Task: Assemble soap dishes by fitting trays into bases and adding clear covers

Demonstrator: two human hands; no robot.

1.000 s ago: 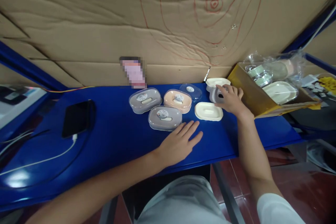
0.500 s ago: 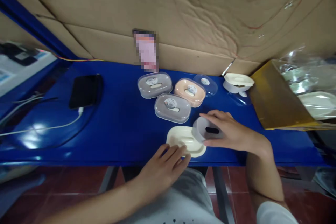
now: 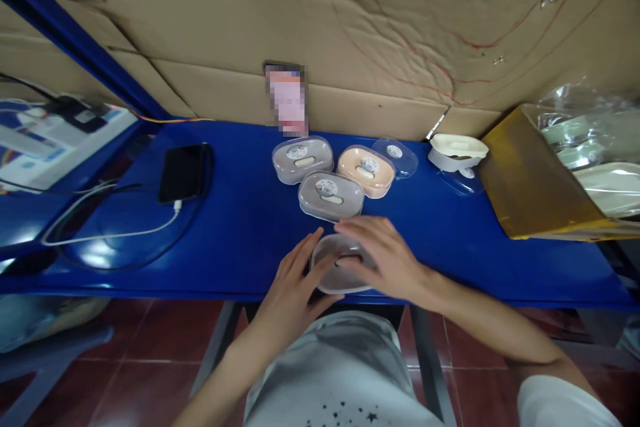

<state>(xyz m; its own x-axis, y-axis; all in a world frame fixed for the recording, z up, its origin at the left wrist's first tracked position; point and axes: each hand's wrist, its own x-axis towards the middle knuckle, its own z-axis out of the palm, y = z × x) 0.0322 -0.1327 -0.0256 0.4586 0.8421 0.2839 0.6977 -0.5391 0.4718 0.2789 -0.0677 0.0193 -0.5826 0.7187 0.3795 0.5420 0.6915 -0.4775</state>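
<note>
Near the front edge of the blue table both hands close around a grey soap box part that sits over a cream tray. My left hand grips its left side. My right hand lies over its top and right side. Just behind stand a lidded grey soap box, another grey one and a peach one. A loose clear lid lies beside the peach box.
A cream soap dish part sits at the back right next to a yellow cardboard box of bagged parts. A black phone on a white cable lies at the left. Cardboard sheets form the back wall.
My right hand carried the grey part from the back right to the front edge and set it over the cream tray. My left hand slid the tray forward and now grips the stack.
</note>
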